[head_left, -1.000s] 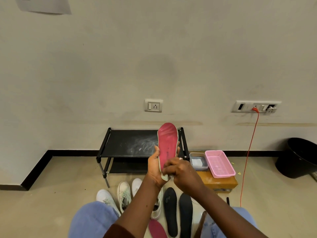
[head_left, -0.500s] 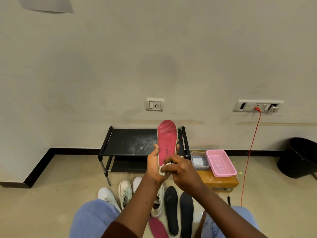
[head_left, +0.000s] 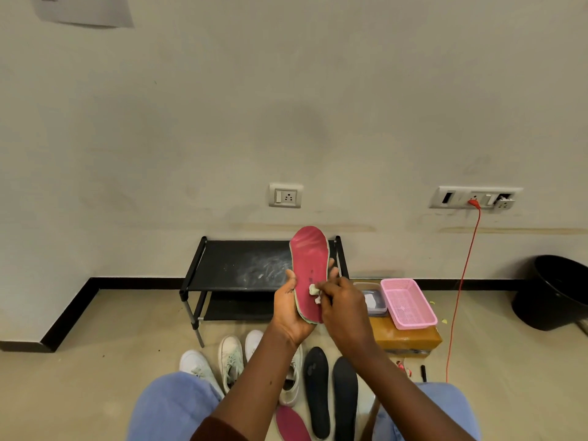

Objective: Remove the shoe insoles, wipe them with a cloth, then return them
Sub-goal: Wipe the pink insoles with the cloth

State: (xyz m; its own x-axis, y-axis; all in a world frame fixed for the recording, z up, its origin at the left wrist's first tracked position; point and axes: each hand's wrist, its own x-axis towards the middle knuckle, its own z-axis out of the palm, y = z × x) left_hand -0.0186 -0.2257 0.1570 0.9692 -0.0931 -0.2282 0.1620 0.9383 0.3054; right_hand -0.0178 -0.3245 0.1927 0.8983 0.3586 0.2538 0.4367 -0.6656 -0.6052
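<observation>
Up the insole [head_left: 310,259] goes the cloth [head_left: 314,290] since a moment ago, pinched in the right hand [head_left: 345,310] and pressed to its red face; the left hand [head_left: 291,313] grips the insole upright (heel down), above shoes [head_left: 230,358] on the floor [head_left: 95,361].

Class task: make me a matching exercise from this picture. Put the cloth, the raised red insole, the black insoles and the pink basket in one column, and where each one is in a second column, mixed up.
Things
1. cloth
2. raised red insole
3. black insoles
4. pink basket

Places
A. on the brown box
B. gripped in the left hand
C. lying on the floor
D. pinched in the right hand

Pairs: 1-D, 2-B, 3-C, 4-A.
</observation>
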